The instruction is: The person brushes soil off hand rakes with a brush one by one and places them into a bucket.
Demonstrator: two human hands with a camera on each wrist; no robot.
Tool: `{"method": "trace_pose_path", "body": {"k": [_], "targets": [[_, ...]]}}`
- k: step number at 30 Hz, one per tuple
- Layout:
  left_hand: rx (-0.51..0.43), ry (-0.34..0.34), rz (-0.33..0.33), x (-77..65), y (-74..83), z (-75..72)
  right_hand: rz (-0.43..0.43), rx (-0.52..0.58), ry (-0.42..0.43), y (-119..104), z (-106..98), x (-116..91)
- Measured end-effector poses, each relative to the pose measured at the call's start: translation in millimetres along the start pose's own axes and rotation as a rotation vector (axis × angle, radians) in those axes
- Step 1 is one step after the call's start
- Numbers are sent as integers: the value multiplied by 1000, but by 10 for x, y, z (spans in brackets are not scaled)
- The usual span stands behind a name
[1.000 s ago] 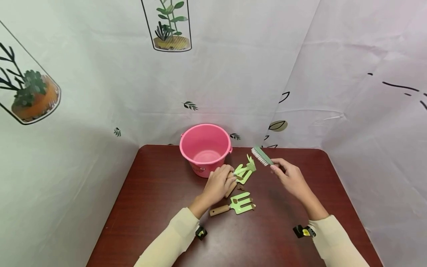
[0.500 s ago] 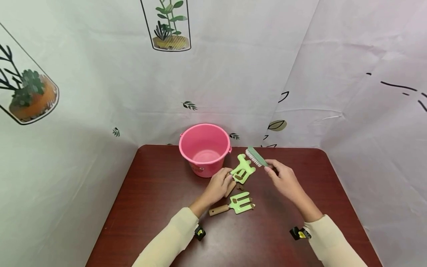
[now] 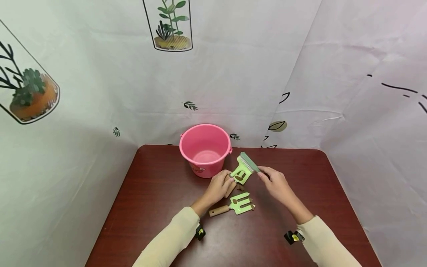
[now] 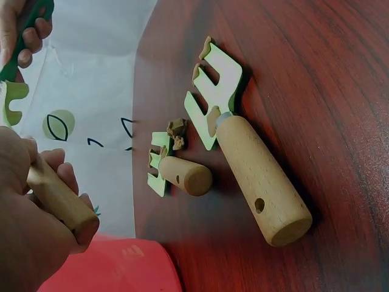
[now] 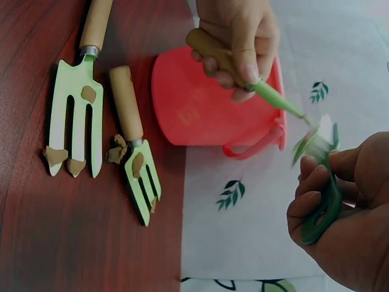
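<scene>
My left hand (image 3: 217, 186) grips the wooden handle of a light-green hand rake (image 3: 236, 172), its head raised over the table. My right hand (image 3: 276, 184) holds a green scrubbing brush (image 3: 252, 164) by its handle end. In the right wrist view the white bristles (image 5: 325, 129) meet the rake's head, which is partly hidden. Beneath the rake lies a small green fork (image 5: 146, 173) with a wooden handle. A larger fork (image 4: 258, 176) lies nearer the person. Brown clay-like bits stick to both forks, and a loose brown lump (image 5: 115, 149) sits beside the small one.
A pink bucket (image 3: 200, 170) stands at the back of the dark red table (image 3: 160, 185), just beyond my left hand. White patterned cloth (image 3: 233, 74) hangs behind the table and along both sides.
My right hand has moved left and slightly down, bringing the brush from beside the rake onto its head. My left hand has turned the rake, so its tines no longer point up.
</scene>
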State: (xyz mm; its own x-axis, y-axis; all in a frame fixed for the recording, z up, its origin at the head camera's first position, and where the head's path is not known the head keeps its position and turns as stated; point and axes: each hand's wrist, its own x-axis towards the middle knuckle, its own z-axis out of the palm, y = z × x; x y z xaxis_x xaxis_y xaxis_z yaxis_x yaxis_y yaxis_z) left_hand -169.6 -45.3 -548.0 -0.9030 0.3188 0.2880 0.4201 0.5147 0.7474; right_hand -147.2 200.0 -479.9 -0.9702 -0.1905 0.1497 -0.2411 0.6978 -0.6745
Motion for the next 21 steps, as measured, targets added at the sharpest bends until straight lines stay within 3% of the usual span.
{"method": "trace_pose_path", "body": {"k": [10,21], "targets": [[-12,14,19,8,12,-46,11,-8,41,109,7,56],[-64,45,34,26,68,-86,65,-22,53,237,-6,-17]]}}
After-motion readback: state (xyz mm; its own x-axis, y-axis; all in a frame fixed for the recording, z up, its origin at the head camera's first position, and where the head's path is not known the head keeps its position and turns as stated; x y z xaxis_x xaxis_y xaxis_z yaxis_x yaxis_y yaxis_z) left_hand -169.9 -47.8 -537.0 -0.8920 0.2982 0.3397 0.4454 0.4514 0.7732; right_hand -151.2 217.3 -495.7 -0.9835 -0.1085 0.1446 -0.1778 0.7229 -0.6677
